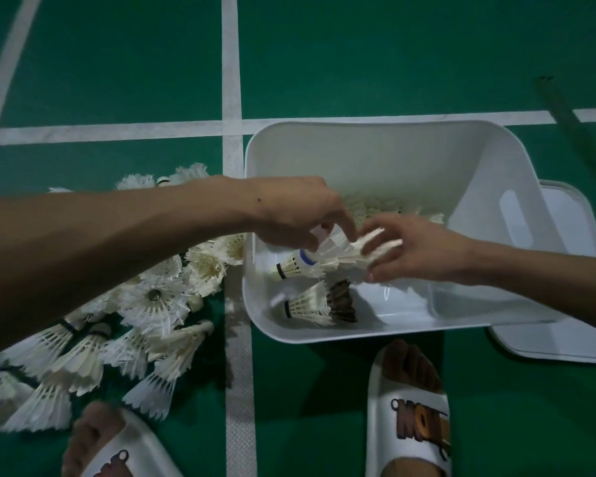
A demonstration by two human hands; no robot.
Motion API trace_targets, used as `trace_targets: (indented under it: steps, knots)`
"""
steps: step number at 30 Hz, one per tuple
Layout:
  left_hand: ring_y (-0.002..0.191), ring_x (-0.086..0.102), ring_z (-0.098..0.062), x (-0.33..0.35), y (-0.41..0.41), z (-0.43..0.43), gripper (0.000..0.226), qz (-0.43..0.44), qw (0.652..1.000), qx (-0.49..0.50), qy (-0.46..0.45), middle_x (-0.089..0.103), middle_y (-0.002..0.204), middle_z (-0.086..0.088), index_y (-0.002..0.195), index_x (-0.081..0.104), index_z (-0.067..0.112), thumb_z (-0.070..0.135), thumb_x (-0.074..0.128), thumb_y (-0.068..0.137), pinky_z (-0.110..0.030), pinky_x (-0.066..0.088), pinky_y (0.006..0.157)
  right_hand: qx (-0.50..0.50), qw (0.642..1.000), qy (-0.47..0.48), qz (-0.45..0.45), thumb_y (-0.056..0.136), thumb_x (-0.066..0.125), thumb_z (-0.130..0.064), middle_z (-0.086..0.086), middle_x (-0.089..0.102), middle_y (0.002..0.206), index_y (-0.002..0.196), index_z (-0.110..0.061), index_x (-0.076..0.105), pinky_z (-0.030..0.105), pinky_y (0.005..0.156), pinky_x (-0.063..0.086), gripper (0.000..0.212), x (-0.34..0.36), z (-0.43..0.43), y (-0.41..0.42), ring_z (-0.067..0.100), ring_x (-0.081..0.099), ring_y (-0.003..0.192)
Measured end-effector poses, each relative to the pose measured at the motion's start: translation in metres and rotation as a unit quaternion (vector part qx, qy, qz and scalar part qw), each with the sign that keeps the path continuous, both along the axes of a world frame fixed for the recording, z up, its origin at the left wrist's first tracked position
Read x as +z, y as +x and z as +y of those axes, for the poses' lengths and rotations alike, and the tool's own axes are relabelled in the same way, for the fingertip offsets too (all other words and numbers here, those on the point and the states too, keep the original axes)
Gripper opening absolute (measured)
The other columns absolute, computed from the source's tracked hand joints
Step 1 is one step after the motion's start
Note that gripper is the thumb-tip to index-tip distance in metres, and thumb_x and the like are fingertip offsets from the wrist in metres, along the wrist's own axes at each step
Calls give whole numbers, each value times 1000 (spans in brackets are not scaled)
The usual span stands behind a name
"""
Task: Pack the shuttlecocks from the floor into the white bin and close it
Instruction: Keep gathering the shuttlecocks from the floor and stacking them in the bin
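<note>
Shuttlecocks (152,297) of white feather with cork tips lie in a loose heap on the green sports-court floor (117,63), which is crossed by white painted lines (230,80). The heap runs from beside the bin's left wall down toward the person's left foot.

The white rectangular plastic bin (375,156) stands open on the floor just right of the heap. Its flat white plastic lid (565,339) lies at the bin's right side, partly hidden by the bin's wall. Two white slide sandals (417,418) with a brown print are planted in front of the bin.

Both hands are over the bin's near left part. The left hand (296,211) reaches in from the heap side, its fingers curled down and pinching the skirt of a nested row of shuttlecocks (307,263). The right hand (417,246) grips the same row at its feather end, though blur hides the finer finger placement.

Below them a few loose shuttlecocks rest on the bin's bottom, among them a dark brown-feathered one (341,301). A small cluster (375,204) sits at the far side.

I judge the packing to be at an early stage. Most of the bin's bottom is bare, the bulk of the shuttlecocks is on the floor, and fitting the lid remains to be done.
</note>
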State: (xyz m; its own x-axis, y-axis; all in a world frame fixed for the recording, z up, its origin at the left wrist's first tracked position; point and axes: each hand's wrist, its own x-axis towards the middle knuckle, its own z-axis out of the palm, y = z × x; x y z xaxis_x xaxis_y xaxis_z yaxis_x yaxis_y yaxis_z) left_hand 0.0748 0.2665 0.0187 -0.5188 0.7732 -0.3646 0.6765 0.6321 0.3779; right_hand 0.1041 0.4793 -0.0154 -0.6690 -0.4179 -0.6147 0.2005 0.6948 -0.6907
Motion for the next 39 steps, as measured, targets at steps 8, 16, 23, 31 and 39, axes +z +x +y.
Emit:
trace_targets:
  steps: [8,16,23,31,39]
  knots:
    - [92,53,-12,-6,13,30,51,-55,992,-46,100,52,105,12,124,56,24,8,72,78,-25,45,79,-13,991,-128,33,57,89,-9,-7,69,106,128,-30,48,28,80,55,85,0,9,10,12,68,97]
    - [91,53,-12,-20,16,35,49,-122,987,0,104,38,110,4,112,32,31,17,69,84,-17,48,74,35,996,-41,68,69,82,-11,-10,56,117,121,-43,47,41,78,58,71,-7,28,5,21,63,98]
    - [103,53,-17,-43,12,42,73,-160,968,-74,-178,50,134,-5,148,20,30,15,61,90,-27,40,84,171,970,151,79,72,79,-27,-5,55,104,108,-36,50,29,74,46,47,-24,35,7,17,55,88]
    - [110,52,-22,-50,11,44,55,-143,958,-119,-218,53,128,-4,139,40,21,8,55,88,-36,47,89,30,992,122,31,67,82,-22,-5,56,97,106,-27,53,27,63,47,48,-35,17,15,17,56,85]
    - [113,51,-21,-47,12,43,59,-169,961,-121,-185,51,134,-3,141,41,30,5,52,89,-34,44,91,-95,986,54,-124,75,77,-5,9,57,109,116,-19,46,34,75,55,54,-45,0,25,24,60,92]
